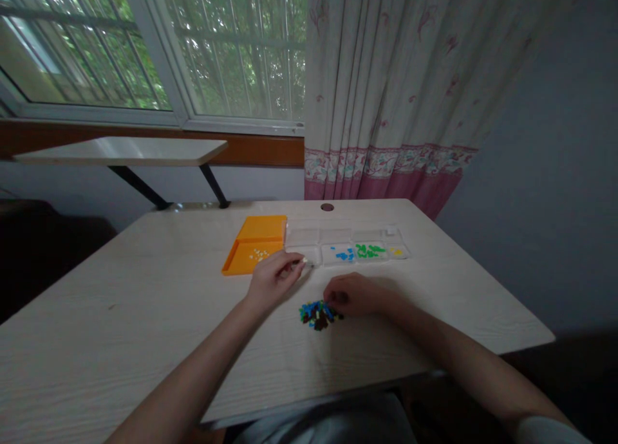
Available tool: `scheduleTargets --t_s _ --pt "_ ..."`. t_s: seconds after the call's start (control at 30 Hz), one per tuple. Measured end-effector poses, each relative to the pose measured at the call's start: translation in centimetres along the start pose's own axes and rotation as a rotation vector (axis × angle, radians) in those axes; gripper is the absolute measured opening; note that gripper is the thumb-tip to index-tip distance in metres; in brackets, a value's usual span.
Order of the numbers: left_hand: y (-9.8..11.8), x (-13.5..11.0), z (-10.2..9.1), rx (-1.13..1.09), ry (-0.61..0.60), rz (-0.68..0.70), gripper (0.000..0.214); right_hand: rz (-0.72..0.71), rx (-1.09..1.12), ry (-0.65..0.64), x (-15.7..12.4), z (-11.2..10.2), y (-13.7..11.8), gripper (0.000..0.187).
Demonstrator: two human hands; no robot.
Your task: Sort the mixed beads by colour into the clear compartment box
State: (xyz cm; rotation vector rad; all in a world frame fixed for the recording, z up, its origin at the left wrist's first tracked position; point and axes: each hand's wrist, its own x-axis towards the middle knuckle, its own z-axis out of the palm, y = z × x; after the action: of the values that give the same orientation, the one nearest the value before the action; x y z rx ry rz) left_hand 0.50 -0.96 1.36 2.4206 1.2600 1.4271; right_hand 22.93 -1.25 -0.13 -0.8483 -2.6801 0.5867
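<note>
A mixed pile of tiny blue, green, yellow and dark brown pieces (pixel 318 315) lies on the table. My right hand (pixel 356 294) is at its upper right edge, fingers curled and pinched together; whatever they hold is hidden. Over the near left part of a clear compartment tray (pixel 303 236), my left hand (pixel 274 277) pinches what looks like a small white piece (pixel 305 260). Blue pieces (pixel 344 255), green pieces (pixel 370 250) and a few yellow pieces (pixel 396 251) sit in separate front compartments. An open orange case (pixel 263 228), with several white pieces (pixel 259 255) inside, stands left of the tray.
The pale wooden table (pixel 159 302) has a round cable hole (pixel 327 207) near its back edge. A raised shelf (pixel 125 151) on black brackets stands at the back left. Behind are a barred window and a floral curtain (pixel 386 96).
</note>
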Motion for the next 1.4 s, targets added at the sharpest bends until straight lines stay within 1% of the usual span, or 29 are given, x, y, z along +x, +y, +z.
scheduleTargets --t_s 0.13,0.23,0.3,0.37,0.47,0.53,0.6,0.67,0.77,0.83,0.9,0.97,1.03,1.1,1.2,1.4 --pt "-1.3 0.0 -0.2 0.084 -0.040 -0.011 0.017 0.022 0.025 0.014 -0.1 -0.1 -0.1 0.022" --pt "-2.3 0.3 -0.7 0.225 -0.074 -0.046 0.021 0.028 0.056 0.012 -0.2 -0.1 -0.1 0.021" --pt "-2.9 0.7 -1.3 0.355 -0.107 -0.126 0.023 0.024 0.087 0.018 -0.3 -0.1 0.0 0.021" --pt "-3.5 1.0 -1.9 0.483 -0.161 -0.244 0.025 0.018 0.120 0.027 -0.3 0.0 0.1 0.020" --pt "-4.5 1.4 -2.7 0.610 -0.296 -0.391 0.029 0.019 0.149 0.040 -0.3 0.1 0.2 0.018" --pt "-5.2 1.4 -2.9 0.645 -0.381 -0.441 0.030 0.032 0.164 0.046 -0.3 0.1 0.2 0.017" --pt "-5.7 1.3 -2.9 0.657 -0.417 -0.458 0.030 0.044 0.192 0.050 -0.3 0.1 0.1 0.015" --pt "-5.8 1.2 -2.8 0.642 -0.408 -0.432 0.030 0.051 0.222 0.059 -0.2 0.2 0.2 0.013" --pt "-5.1 1.0 -2.2 0.514 -0.380 -0.317 0.027 0.048 0.255 0.134 0.1 0.4 0.4 0.010" --pt "-4.0 0.7 -1.4 0.344 -0.397 -0.205 0.025 0.032 0.262 0.228 0.3 0.5 0.6 0.008" --pt "-2.6 0.3 -0.5 0.163 -0.457 -0.076 0.023 0.011 0.255 0.329 0.5 0.6 0.8 0.009" --pt "-1.3 -0.1 0.4 0.046 -0.489 0.033 0.022 -0.013 0.240 0.409 0.7 0.7 1.0 0.012" --pt "-0.2 -0.3 1.1 -0.019 -0.493 0.107 0.020 -0.032 0.224 0.458 0.8 0.8 1.0 0.014" --pt "0.4 -0.4 1.5 -0.045 -0.467 0.150 0.019 -0.034 0.211 0.480 0.8 0.8 1.0 0.015" --pt "0.6 -0.5 1.7 -0.054 -0.420 0.173 0.017 -0.029 0.207 0.485 0.9 0.9 0.9 0.017" --pt "0.6 -0.6 1.7 -0.070 -0.403 0.185 0.014 -0.012 0.182 0.500 1.0 0.9 0.6 0.018"
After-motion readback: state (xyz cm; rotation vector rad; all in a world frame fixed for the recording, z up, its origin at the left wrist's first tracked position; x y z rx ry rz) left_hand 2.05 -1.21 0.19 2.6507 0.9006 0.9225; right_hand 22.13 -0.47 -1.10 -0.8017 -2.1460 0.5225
